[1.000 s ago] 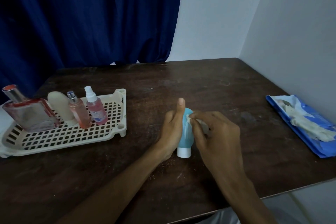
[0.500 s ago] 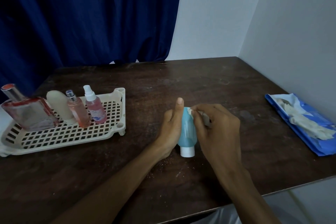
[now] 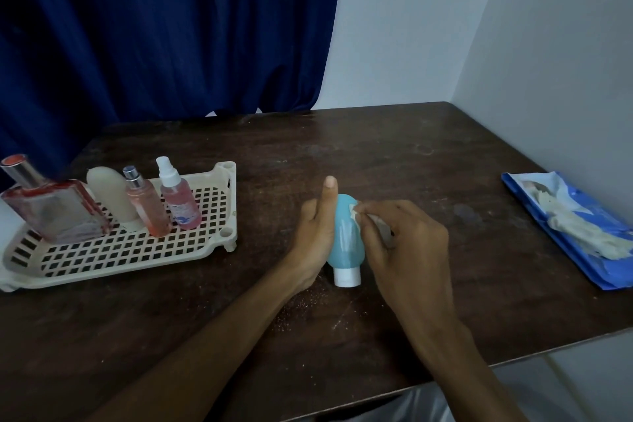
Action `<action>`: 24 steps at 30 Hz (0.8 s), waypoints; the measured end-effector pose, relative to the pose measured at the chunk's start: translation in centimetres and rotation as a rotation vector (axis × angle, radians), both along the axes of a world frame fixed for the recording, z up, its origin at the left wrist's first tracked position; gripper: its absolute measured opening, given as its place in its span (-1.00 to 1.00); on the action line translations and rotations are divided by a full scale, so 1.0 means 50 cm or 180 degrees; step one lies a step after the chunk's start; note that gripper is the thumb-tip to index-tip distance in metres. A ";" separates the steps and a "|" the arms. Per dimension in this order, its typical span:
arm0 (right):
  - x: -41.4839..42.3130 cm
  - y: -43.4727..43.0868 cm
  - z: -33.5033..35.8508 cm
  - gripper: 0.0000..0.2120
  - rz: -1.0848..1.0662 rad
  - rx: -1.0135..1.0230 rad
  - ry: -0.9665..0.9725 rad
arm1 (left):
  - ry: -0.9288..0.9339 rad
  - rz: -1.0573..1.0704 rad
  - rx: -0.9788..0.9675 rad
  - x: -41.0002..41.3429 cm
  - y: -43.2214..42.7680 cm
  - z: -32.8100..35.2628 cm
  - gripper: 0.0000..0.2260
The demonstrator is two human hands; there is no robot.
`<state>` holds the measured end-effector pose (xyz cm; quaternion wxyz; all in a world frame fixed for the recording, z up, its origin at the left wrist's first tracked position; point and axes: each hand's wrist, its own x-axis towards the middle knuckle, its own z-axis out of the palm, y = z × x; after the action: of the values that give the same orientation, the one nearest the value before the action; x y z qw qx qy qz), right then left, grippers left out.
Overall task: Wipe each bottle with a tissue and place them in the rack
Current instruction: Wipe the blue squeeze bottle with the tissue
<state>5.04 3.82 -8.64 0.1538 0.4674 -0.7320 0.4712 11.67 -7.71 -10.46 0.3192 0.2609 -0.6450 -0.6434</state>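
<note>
A light blue bottle (image 3: 345,239) stands on its white cap in the middle of the dark wooden table (image 3: 394,161). My left hand (image 3: 317,233) grips its left side, thumb pointing up. My right hand (image 3: 407,243) pinches a small white tissue (image 3: 356,214) against the bottle's upper right side. At the left stands a cream perforated rack (image 3: 137,250). It holds a square red-tinted bottle (image 3: 51,212), a cream bottle (image 3: 111,197), a slim orange spray bottle (image 3: 145,207) and a pink spray bottle (image 3: 178,197), all upright.
A blue tissue pack (image 3: 568,233) lies open at the table's right edge, by the white wall. A dark blue curtain (image 3: 154,27) hangs behind the table. Fine white specks lie on the wood near my left wrist.
My right hand with the tissue has moved slightly up the bottle's right side. The bottle has tipped a little more upright. The rack and its bottles have not moved.
</note>
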 end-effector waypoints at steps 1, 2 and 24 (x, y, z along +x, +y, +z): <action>0.000 0.006 -0.004 -0.87 0.0018 0.0037 -0.0015 | -0.0007 -0.0067 -0.0006 0.000 -0.001 0.001 -0.30; -0.002 0.011 -0.007 -0.86 0.0028 0.0054 -0.0034 | -0.0018 -0.0124 -0.0019 -0.001 -0.001 0.000 -0.29; 0.027 0.055 -0.041 -0.84 0.0136 0.0022 -0.0165 | 0.0140 -0.0453 0.0342 -0.001 0.006 0.006 -0.34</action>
<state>6.38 6.55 -10.72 0.1231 0.4711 -0.7273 0.4838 11.65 -7.39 -10.17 0.2723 0.2169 -0.6193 -0.7038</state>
